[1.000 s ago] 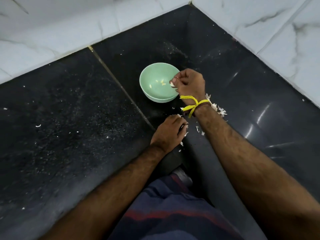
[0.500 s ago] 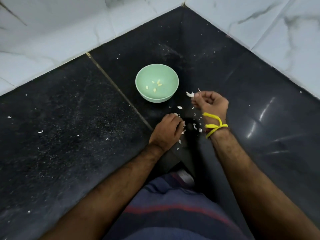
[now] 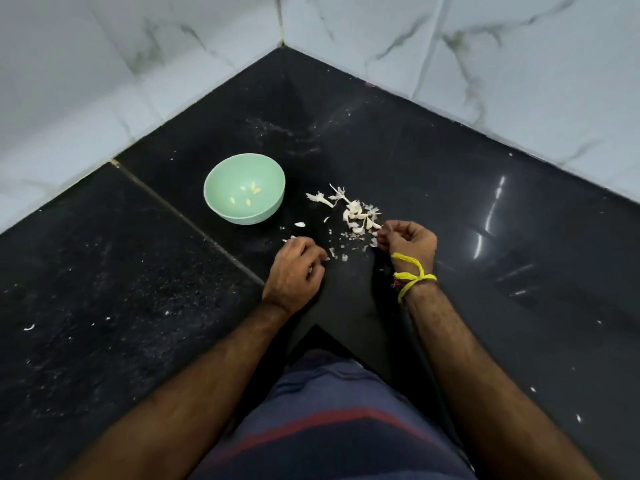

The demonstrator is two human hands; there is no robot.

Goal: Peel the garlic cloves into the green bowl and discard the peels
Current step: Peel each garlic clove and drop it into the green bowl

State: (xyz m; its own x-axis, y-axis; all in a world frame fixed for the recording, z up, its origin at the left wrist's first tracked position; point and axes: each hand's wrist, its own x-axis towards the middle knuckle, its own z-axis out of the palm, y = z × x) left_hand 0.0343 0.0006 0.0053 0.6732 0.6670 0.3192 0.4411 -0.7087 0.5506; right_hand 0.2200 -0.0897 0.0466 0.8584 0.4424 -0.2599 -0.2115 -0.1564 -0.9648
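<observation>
Nowhere legible writing; green bowl plain.

pale green bowl on black speckled counter — white marbled tiles, yellow wrist thread.

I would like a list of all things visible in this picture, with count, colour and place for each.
bowl: one, light green, on the counter, left of the garlic pile
peeled cloves: about five, pale yellow, inside the bowl
garlic pile: one, white cloves and peels, right of the bowl
peel bits: many, white, between the hands
counter: one, black, in a corner
wall tiles: white marble, behind
left hand: curled, on the counter
right hand: at the pile's edge, yellow thread at wrist
</observation>
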